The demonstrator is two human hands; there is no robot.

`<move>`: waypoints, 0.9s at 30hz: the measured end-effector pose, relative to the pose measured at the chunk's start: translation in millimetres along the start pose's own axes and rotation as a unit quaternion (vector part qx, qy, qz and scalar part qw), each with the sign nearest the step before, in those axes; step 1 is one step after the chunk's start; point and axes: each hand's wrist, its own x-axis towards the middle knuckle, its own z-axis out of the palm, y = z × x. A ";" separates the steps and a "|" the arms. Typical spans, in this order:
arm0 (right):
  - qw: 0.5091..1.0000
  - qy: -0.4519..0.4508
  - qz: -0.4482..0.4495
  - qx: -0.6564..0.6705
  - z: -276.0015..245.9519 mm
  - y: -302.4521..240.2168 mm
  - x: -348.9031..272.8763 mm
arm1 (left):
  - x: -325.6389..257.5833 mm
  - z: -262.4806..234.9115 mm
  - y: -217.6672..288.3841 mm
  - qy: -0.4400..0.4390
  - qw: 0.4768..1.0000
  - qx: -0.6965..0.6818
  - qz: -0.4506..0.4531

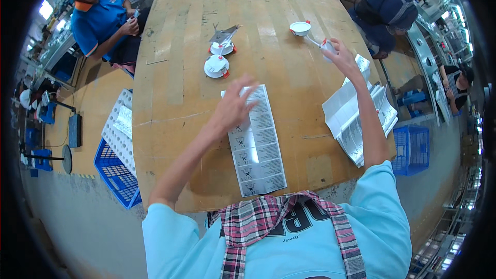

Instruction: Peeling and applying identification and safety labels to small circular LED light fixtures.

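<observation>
Two blue baskets (114, 175); white perforated tray (114, 135) on left one. Your left fingers (242, 83) spread, seemingly empty, above label sheet (259, 152); right fingers (337, 48) closed round white part (327, 49).

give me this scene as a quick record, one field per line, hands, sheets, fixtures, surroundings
left hand: blurred, fingers spread, over the label sheet; contact unclear
right hand: gripping a small white part with a red end
label sheet: long, silvery, printed, lying before the person
papers: loose pile beneath the right forearm
round white fixtures: four on the brown table, red clips visible
crates: blue, one left, one right
</observation>
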 end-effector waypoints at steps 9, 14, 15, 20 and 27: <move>0.707 -0.278 0.093 0.643 53.2 -62.7 -88.8 | 51.4 -24.3 15.5 0.005 0.920 -0.374 -0.118; 0.652 -0.316 0.135 0.675 88.9 -81.8 -110.6 | 30.9 -22.4 40.9 -0.105 0.797 -0.564 -0.187; 0.652 -0.299 0.144 0.682 93.9 -87.5 -116.7 | 24.5 -19.4 39.2 -0.062 0.767 -0.604 -0.207; 0.568 -0.169 0.162 0.789 123.3 -104.0 -144.1 | -2.3 -7.2 42.2 0.103 0.739 -0.609 -0.271; 0.739 -0.112 0.126 0.652 141.0 -134.4 -175.0 | -15.8 -7.4 85.9 0.148 0.784 -0.529 -0.289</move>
